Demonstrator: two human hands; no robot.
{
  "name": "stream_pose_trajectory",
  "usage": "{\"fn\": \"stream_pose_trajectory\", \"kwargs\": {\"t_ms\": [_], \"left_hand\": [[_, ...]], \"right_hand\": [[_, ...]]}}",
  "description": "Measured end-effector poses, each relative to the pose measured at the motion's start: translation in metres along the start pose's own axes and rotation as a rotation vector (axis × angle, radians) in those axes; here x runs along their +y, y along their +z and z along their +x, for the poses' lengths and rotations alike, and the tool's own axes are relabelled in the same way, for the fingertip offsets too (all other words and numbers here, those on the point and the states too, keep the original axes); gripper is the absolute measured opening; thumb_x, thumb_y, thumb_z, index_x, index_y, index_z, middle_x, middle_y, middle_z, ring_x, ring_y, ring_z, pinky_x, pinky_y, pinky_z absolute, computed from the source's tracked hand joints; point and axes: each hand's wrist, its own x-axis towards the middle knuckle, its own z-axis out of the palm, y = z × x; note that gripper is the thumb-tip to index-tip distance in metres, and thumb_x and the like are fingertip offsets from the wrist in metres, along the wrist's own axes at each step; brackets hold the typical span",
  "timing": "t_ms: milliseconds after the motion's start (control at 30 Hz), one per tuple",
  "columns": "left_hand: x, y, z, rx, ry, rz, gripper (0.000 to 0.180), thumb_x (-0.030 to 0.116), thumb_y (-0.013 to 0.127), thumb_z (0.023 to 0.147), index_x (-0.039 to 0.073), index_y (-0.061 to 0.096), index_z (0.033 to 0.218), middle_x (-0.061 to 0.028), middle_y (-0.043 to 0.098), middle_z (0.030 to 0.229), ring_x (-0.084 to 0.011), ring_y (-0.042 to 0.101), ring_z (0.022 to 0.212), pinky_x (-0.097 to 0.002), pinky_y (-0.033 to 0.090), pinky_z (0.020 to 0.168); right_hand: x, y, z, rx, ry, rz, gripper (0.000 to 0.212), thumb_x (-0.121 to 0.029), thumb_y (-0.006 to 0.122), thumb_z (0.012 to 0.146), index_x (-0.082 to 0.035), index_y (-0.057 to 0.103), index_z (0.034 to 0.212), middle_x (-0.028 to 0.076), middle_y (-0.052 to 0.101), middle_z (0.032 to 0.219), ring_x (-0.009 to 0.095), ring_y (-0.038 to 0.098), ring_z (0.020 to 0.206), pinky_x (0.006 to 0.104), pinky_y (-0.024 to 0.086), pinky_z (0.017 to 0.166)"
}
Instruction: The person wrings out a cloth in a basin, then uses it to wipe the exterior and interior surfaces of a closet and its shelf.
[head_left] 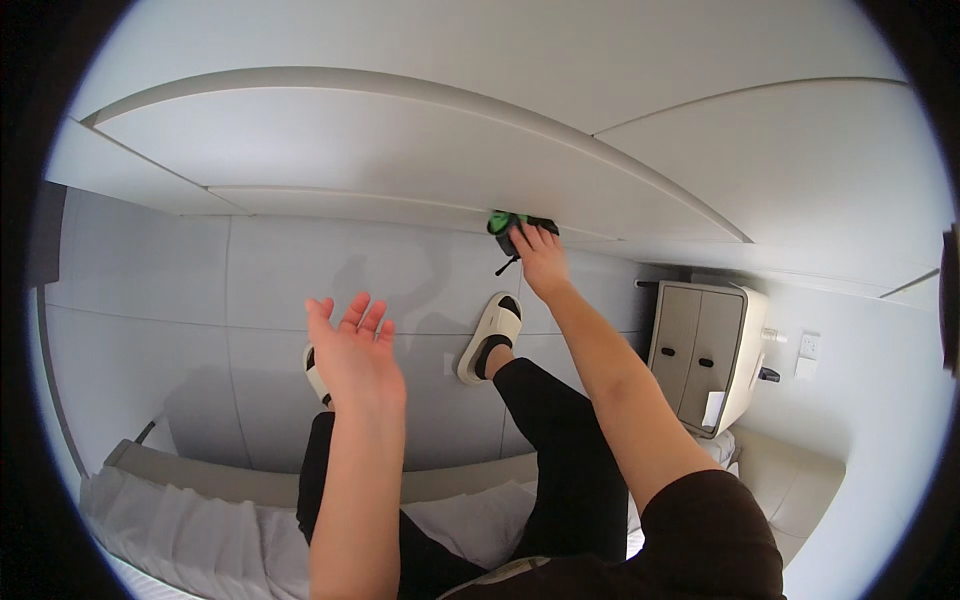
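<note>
My right hand [541, 262] reaches forward to the lower edge of the white cabinet front [400, 135]. Its fingers press on a small black-and-green bundle [508, 222], soft-looking, with a thin dark cord or tab hanging from it. The fingers partly cover the bundle, so its exact kind does not show. It sits against the bottom of the cabinet, just above the floor. My left hand [356, 355] hangs in the air over the floor, palm turned up and fingers spread, holding nothing.
Grey floor tiles [270, 270] lie below, with my feet in cream slippers [492, 338]. At right stands a beige two-door nightstand [697, 350], near a wall socket [808, 346]. Behind me is a bed with grey bedding [200, 530] and a padded edge.
</note>
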Motion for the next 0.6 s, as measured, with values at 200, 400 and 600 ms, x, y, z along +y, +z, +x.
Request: {"fn": "stream_pose_trajectory", "kwargs": {"t_ms": [200, 400, 600], "left_hand": [[-0.010, 0.003, 0.001, 0.011, -0.015, 0.083, 0.056, 0.045, 0.043, 0.096, 0.007, 0.030, 0.134, -0.0109, 0.048, 0.113, -0.0196, 0.048, 0.099, -0.0341, 0.038, 0.086], [-0.019, 0.004, 0.004, -0.010, -0.027, 0.112, 0.054, 0.045, 0.042, 0.096, 0.006, 0.032, 0.132, -0.0101, 0.049, 0.110, -0.0186, 0.049, 0.094, -0.0333, 0.038, 0.084], [-0.021, 0.003, 0.002, -0.076, -0.081, 0.127, 0.047, 0.047, 0.041, 0.096, 0.007, 0.040, 0.122, -0.0095, 0.050, 0.108, -0.0182, 0.049, 0.091, -0.0326, 0.038, 0.081]], "right_hand": [[0.045, 0.024, -0.032, -0.082, 0.522, -0.062, 0.057, -0.014, 0.056, 0.083, -0.007, 0.037, 0.136, 0.010, 0.045, 0.132, 0.029, 0.043, 0.121, 0.0474, 0.036, 0.096], [0.105, 0.016, -0.059, -0.287, 0.785, -0.121, 0.072, -0.021, 0.063, 0.080, -0.005, 0.027, 0.141, 0.010, 0.038, 0.139, 0.029, 0.038, 0.125, 0.0506, 0.034, 0.098], [0.093, 0.006, -0.027, -0.375, 0.858, -0.139, 0.074, -0.026, 0.067, 0.075, 0.000, 0.031, 0.134, 0.014, 0.038, 0.135, 0.033, 0.036, 0.124, 0.0477, 0.033, 0.101]]}}
